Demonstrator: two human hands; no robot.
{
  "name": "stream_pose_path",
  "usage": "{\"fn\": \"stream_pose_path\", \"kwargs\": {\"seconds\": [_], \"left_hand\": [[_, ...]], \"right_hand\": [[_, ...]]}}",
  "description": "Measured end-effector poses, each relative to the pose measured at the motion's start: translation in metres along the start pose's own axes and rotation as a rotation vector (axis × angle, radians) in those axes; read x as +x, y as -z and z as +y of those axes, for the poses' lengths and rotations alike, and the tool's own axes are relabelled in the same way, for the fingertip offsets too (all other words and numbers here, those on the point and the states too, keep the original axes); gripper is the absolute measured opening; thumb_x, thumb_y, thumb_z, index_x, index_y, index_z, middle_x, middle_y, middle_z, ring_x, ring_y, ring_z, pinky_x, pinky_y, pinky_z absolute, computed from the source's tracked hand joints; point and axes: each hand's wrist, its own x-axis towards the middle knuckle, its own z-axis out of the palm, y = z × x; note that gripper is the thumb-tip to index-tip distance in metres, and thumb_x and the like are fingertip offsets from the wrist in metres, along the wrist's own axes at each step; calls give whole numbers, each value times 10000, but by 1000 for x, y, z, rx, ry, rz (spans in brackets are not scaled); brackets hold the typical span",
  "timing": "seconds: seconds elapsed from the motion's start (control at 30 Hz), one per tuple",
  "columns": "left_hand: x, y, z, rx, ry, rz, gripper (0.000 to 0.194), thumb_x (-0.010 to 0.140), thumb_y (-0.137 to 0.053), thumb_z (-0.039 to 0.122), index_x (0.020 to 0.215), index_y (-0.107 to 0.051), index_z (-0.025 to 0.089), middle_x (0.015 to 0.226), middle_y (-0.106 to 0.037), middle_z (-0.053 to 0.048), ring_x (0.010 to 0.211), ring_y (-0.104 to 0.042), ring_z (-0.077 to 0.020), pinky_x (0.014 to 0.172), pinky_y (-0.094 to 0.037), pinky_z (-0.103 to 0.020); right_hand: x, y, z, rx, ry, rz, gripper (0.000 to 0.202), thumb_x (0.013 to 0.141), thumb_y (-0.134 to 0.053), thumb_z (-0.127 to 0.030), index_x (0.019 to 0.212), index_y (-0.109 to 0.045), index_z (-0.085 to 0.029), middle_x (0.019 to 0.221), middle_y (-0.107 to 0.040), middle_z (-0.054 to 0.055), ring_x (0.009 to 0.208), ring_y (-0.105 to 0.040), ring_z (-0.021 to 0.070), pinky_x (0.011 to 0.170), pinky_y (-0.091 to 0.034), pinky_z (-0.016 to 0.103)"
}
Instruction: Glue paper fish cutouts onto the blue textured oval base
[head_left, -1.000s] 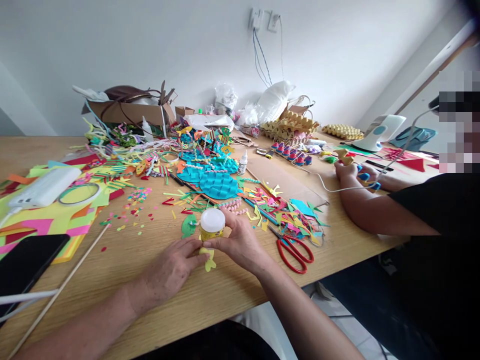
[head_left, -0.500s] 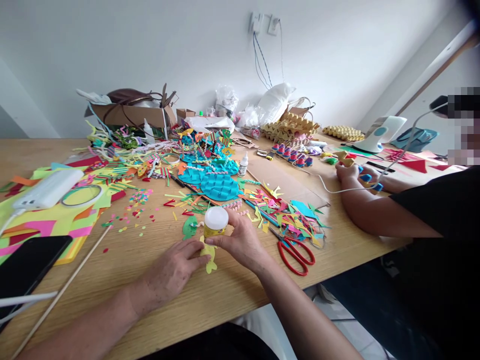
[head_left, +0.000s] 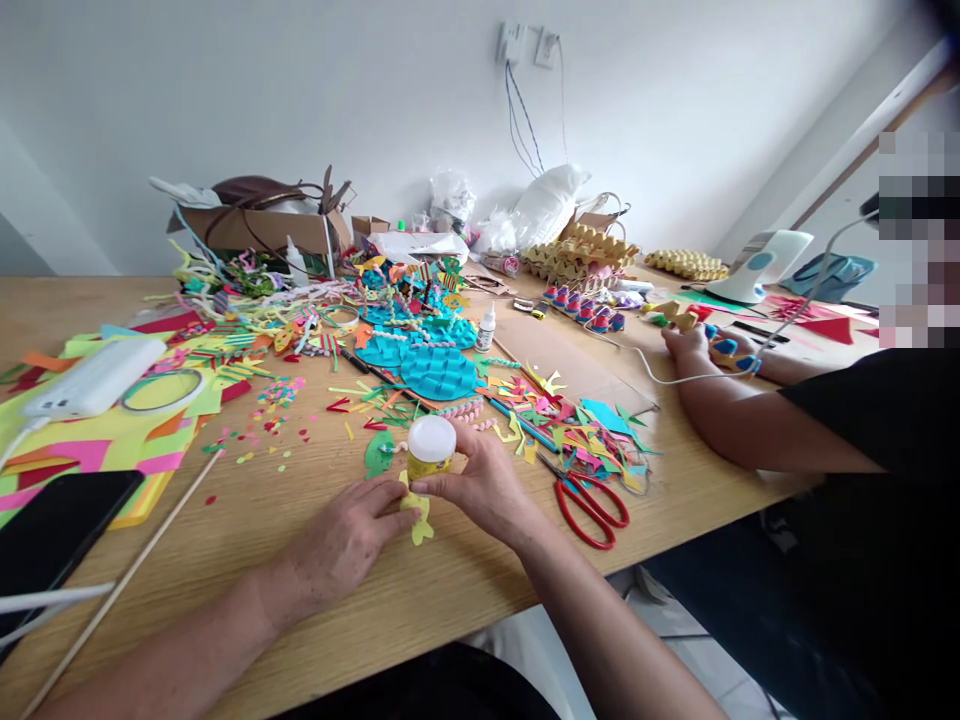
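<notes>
My right hand (head_left: 484, 480) is closed around a small yellow jar with a white lid (head_left: 432, 440), upright just above the table. Beneath and in front of the jar is a yellow paper fish (head_left: 418, 520), its forked tail toward me. The fingers of my left hand (head_left: 356, 530) pinch the fish's left edge. A green paper piece (head_left: 379, 455) with a twisted pale strand lies just behind my left hand. Red-handled scissors (head_left: 592, 508) rest to the right of my right hand.
Blue egg-carton pieces (head_left: 441, 370), a glue bottle (head_left: 487, 328) and paper scraps (head_left: 600, 440) lie beyond my hands. At left are a phone (head_left: 60, 530), a wooden stick (head_left: 127, 580) and a white power bank (head_left: 97, 378). On the right, another person's hands (head_left: 686, 345) hold a carton piece.
My hands, the jar and the fish look almost unchanged. The other person's hands have shifted slightly left with the carton piece.
</notes>
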Motion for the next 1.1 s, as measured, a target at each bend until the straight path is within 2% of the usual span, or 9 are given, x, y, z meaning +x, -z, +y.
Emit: {"fn": "stream_pose_path", "kwargs": {"seconds": [0.27,0.43,0.6,0.73,0.9,1.1], "left_hand": [[2,1,3,26,-2,-8,298,932,-331,216,1081,-588,252,1029,-564,-43,950,-528,-190,848,-438,-339],[2,1,2,2,-9,11,293,932,-335,233,1071,-593,247,1024,-576,-30,966,-530,-180,886,-427,-336],[1,1,1,59,-18,-28,291,921,-341,178,1083,-576,233,1058,-564,-47,1002,-516,-197,891,-426,-351],[1,1,2,70,-26,-10,293,917,-349,167,1093,-571,240,1061,-562,-46,1007,-515,-201,887,-426,-353],[2,1,2,82,-27,-9,282,919,-348,171,1056,-588,228,1028,-567,-53,993,-524,-201,866,-439,-342],[0,-1,0,101,-55,9,276,916,-359,164,1089,-561,238,1063,-554,-49,1016,-514,-195,891,-432,-344]], "right_hand": [[-3,1,-2,40,8,-7,222,632,-718,-235,824,-630,-168,801,-644,-11,753,-569,151,669,-410,228],[1,1,-1,14,-5,16,209,621,-723,-239,793,-626,-170,769,-647,-20,727,-566,153,653,-407,235],[4,-1,0,-3,-15,26,228,613,-731,-250,798,-623,-174,758,-638,-15,720,-562,157,645,-405,241],[3,0,-1,25,-11,1,221,616,-730,-261,780,-614,-170,768,-633,-12,733,-561,157,664,-408,243],[5,-1,1,5,-41,41,235,609,-735,-249,787,-610,-161,763,-629,-3,729,-559,163,658,-405,248],[4,-2,1,26,-6,26,223,609,-736,-231,781,-612,-162,767,-633,-9,730,-559,156,666,-409,241]]}}
